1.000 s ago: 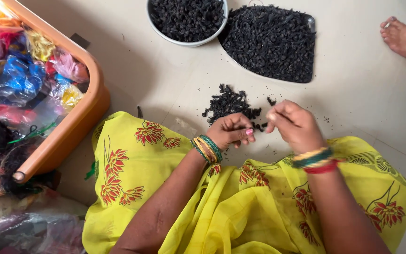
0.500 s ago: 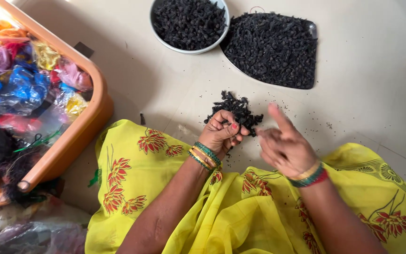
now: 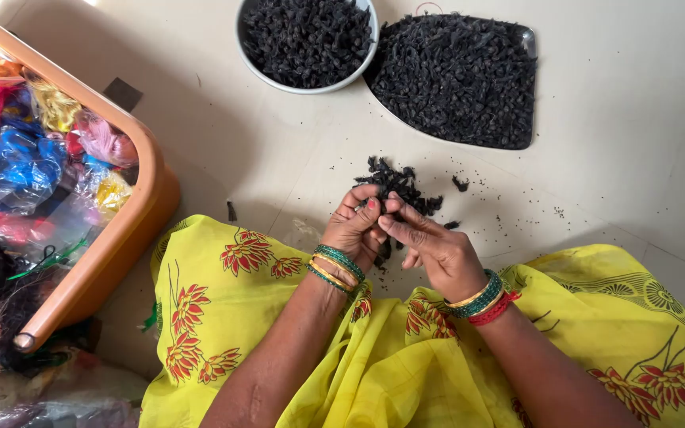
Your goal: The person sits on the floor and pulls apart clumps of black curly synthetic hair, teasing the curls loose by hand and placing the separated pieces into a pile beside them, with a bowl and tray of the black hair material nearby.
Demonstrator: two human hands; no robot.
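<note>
Both hands are meeting fingertip to fingertip right over a small pile of black bits (image 3: 400,184) on the floor. Left hand (image 3: 354,230) is curling its fingers in, pinching a dark bit w/ the right hand (image 3: 430,244). Round bowl (image 3: 308,41) & flat tray (image 3: 453,78) are sitting further out, both full of black stuff.

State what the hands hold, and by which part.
The left hand and right hand pinch a small black piece between fingertips; which part is gripped cannot be told.
</note>
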